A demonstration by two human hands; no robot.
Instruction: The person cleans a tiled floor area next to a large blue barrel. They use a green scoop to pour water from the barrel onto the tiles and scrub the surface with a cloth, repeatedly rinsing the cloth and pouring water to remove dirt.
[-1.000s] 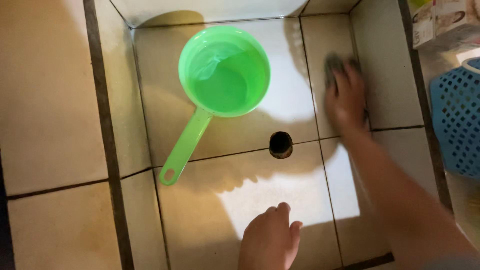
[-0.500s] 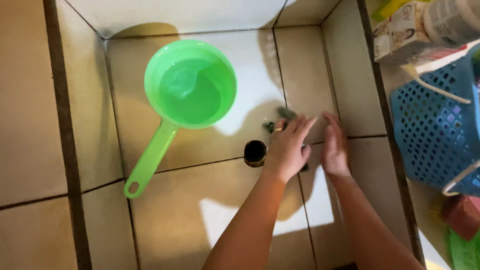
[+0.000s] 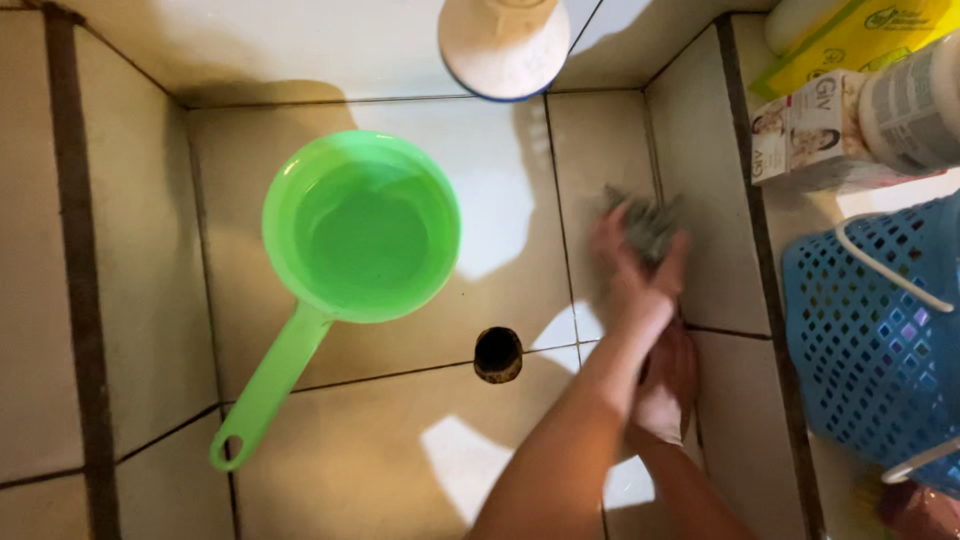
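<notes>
My left hand (image 3: 640,262) reaches across the tiled sink floor (image 3: 400,440) and grips a grey scouring pad (image 3: 648,222), pressing it on the tile near the right wall. My right hand (image 3: 668,385) lies just below it on the sink floor. My left forearm partly covers it, so its fingers are hidden. A green plastic dipper (image 3: 360,235) with water in it stands to the left, its long handle (image 3: 265,385) pointing to the lower left. The round drain hole (image 3: 497,354) lies between the dipper and my hands.
A blue plastic mesh basket (image 3: 880,340) stands on the ledge at the right. Behind it are a small box (image 3: 805,130), a yellow-green pack (image 3: 860,35) and a pale bottle (image 3: 915,105). A round whitish object (image 3: 505,40) hangs over the sink's back wall.
The scouring pad passed from my right hand to my left. My left hand moved up and to the right with it, while my right hand dropped back beneath the left forearm. The view shifted.
</notes>
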